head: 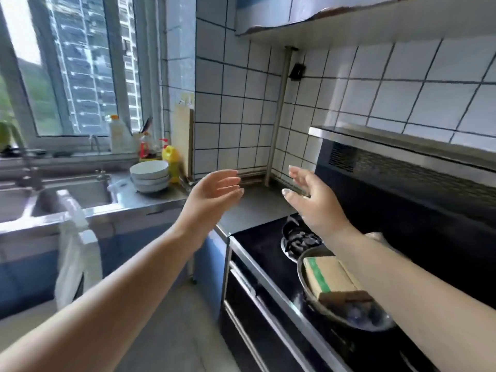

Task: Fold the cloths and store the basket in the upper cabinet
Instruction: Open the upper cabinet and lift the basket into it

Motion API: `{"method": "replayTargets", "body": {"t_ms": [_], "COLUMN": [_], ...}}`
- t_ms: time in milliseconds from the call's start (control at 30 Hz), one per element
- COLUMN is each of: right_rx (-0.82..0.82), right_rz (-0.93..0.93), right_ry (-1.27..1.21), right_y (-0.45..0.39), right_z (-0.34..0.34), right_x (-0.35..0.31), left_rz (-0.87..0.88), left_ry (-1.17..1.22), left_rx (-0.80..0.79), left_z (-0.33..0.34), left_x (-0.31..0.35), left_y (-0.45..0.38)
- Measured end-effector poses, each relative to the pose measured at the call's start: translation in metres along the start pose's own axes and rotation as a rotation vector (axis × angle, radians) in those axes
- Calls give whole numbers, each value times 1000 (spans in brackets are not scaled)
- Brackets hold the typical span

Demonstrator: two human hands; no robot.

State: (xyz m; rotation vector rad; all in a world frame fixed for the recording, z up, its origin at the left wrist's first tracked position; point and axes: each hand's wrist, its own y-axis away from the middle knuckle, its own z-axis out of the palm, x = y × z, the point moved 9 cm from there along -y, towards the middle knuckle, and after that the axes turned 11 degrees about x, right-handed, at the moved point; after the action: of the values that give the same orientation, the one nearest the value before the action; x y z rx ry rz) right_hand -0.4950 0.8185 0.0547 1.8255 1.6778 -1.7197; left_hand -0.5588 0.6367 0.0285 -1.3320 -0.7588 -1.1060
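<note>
Steel tabletop (257, 208) fills the corner beneath both raised hands. Each hand is empty, its fingers spread wide and loosely curved, palms turned toward one another with a clear gap between them. Left hand (212, 194) hovers over the tabletop's near edge; right hand (314, 202) hangs over the back of the black stove (257, 251).

Just beyond and to the left of the left fingers (230, 181) sits a stack of white bowls (149, 175), nested one inside another; what the top bowl holds cannot be told. Behind them stand a yellow bottle (170, 159) and a wooden cutting board (182, 138) leaning on the tiled wall. Farther left is the sink (80, 191), with a white plastic bag (75, 245) draped over its front rim.

Below the right wrist, a metal pan (346, 312) rests on the stove and holds a tan cardboard box (330, 277) with a green stripe. A burner (300, 240) lies between that pan and the right fingers (298, 175).

High above the fingers, only the underside of the upper cabinet (349, 25) shows. Neither cloths nor basket can be seen anywhere.
</note>
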Motion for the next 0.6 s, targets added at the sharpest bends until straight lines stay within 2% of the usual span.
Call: {"method": "replayTargets", "body": {"t_ms": [300,600], "right_rx": [-391,-775], "right_rz": [56,-24], "right_ry": [-182,-269], "right_y": [124,271], "right_z": [145,297], "right_x": [-42,-150], "left_rz": [-128,-209], "left_ry": [-179,-312], "left_rx": [323,660], "left_z": [-184,-385], "left_x": [-31,-10], "left_y": [115,259]}}
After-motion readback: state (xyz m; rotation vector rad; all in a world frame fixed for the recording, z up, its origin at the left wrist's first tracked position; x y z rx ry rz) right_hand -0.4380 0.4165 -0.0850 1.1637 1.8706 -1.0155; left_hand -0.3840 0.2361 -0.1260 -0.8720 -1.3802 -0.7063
